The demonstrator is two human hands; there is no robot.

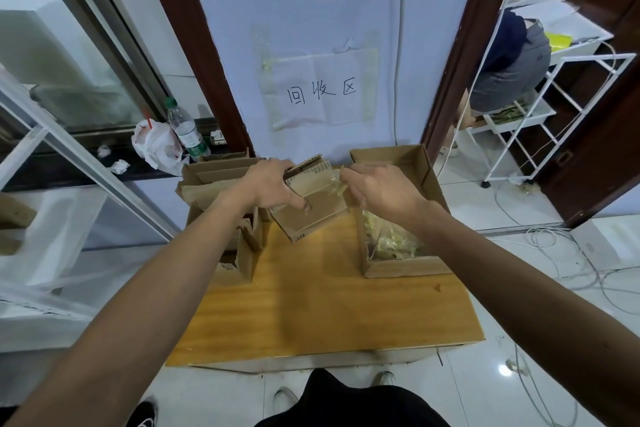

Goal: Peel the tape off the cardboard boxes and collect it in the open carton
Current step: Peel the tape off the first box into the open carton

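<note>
My left hand (268, 185) grips a small flat cardboard box (313, 215) and holds it tilted above the far middle of the wooden table (318, 308). My right hand (379, 189) pinches a strip of clear tape (337, 182) at the box's upper right edge. Just to the right stands the open carton (398, 265), with a heap of crumpled pale tape (391, 239) inside, partly hidden by my right wrist.
A stack of cardboard boxes (221, 191) stands at the table's far left. Behind it are a plastic water bottle (187, 130) and a white bag (156, 146) on a ledge. A white wire rack (554, 114) stands at right, cables on the floor.
</note>
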